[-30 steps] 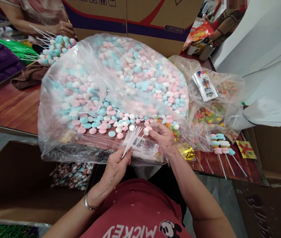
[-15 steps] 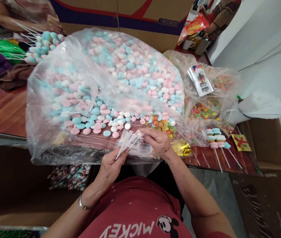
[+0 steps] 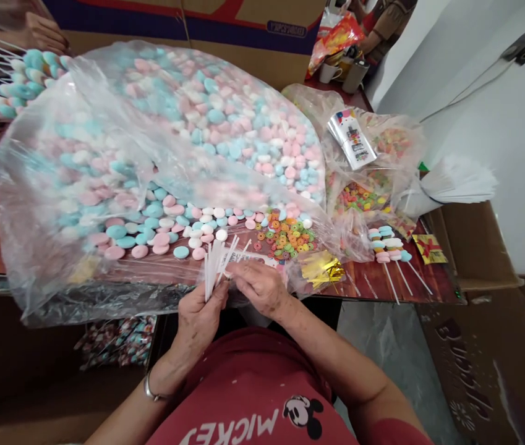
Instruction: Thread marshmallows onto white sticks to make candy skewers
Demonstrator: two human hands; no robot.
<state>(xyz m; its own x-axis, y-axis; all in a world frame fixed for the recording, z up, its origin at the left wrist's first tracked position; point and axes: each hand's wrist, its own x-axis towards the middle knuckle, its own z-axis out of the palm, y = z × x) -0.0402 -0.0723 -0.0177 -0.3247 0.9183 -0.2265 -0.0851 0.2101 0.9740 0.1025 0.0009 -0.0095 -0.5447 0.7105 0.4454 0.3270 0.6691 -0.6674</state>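
Note:
My left hand [image 3: 200, 315] is closed around the lower ends of a bundle of white sticks [image 3: 214, 266], which stand nearly upright and fan out a little at the top. My right hand [image 3: 262, 289] is closed beside them, its fingertips pinching at a white stick on the bundle's right side; the fingers partly hide it. Just beyond the hands lie loose pink, blue and white marshmallows [image 3: 162, 238]. Small ring-shaped gummies [image 3: 285, 235] in orange, green and yellow are heaped behind my right hand. A printed packet [image 3: 258, 259] lies flat under the sticks.
A large clear bag [image 3: 225, 161] of marshmallows covers most of the table. To the right are gold ties [image 3: 321, 269], finished marshmallow skewers [image 3: 389, 246], silver pouches [image 3: 352, 139] and a white stick bundle [image 3: 457, 180]. Open cartons [image 3: 473, 253] flank the table. A person's hand [image 3: 46, 32] is at upper left.
The sticks have turned more upright in my left hand. My right hand has moved left and lower, close to the left fingers. The whole view has shifted rightward.

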